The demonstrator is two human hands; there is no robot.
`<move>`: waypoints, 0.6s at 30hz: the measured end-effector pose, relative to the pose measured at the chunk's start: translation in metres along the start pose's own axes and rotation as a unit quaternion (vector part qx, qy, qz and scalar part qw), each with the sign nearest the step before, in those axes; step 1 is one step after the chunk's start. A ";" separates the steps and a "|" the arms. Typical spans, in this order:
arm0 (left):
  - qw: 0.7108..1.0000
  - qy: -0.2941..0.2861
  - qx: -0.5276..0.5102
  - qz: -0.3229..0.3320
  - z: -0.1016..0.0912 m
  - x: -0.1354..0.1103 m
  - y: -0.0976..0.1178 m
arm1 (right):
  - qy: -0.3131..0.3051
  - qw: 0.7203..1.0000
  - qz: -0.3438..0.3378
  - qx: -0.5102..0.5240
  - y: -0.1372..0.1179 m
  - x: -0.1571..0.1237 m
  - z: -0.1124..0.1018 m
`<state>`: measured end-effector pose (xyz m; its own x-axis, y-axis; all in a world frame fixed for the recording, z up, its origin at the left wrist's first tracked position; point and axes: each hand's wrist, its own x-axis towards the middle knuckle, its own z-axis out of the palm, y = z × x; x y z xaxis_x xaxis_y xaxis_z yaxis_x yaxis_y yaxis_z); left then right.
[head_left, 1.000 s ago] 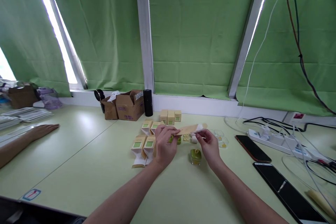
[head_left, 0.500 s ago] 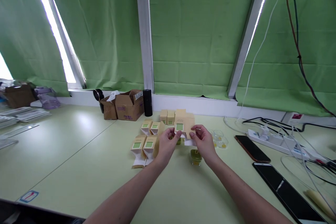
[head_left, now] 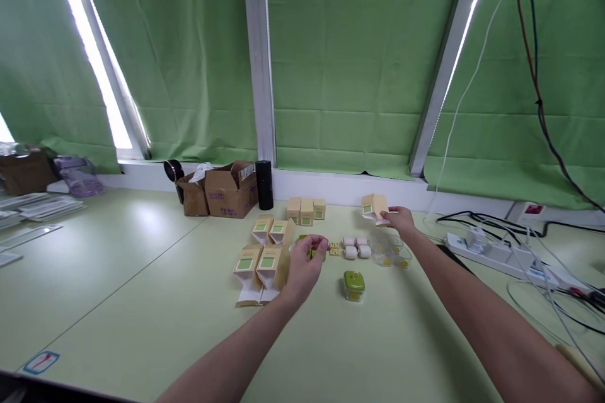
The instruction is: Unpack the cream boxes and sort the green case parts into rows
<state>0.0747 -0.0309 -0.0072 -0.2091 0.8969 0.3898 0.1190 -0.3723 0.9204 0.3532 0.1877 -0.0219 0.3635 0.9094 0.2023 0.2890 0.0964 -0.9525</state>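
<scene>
My right hand (head_left: 398, 220) grips a small tan cardboard box (head_left: 375, 208) with a green label, held up at the back of the table. My left hand (head_left: 305, 264) hovers with curved fingers and no visible object in them, partly hiding some green lids (head_left: 302, 239). Just left of it stand several tan boxes with their white flaps unfolded, among them one in front (head_left: 268, 261). A clear container with a green lid (head_left: 354, 285) sits between my forearms. Small yellow pieces (head_left: 334, 249), white rounded pieces (head_left: 350, 252) and clear cups (head_left: 386, 253) lie beyond it.
Three tan boxes (head_left: 307, 211) stand at the back, beside a black cylinder (head_left: 265, 186) and a brown carton (head_left: 230, 192). At the right are a power strip (head_left: 501, 255) and tangled cables. Flat white panels (head_left: 42, 208) lie far left.
My right hand has carried the tan box to the back right. The left hand has let go of it and stays near the green lids. The white and yellow pieces now show.
</scene>
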 end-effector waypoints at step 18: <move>0.996 -0.042 0.078 0.012 0.005 -0.003 -0.014 | -0.078 0.980 0.007 -0.183 0.040 0.022 -0.015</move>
<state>0.0781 -0.0272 -0.0208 -0.1234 0.9070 0.4027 0.2746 -0.3587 0.8921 0.3860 0.2059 -0.0521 0.2378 0.9633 0.1243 0.5941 -0.0430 -0.8032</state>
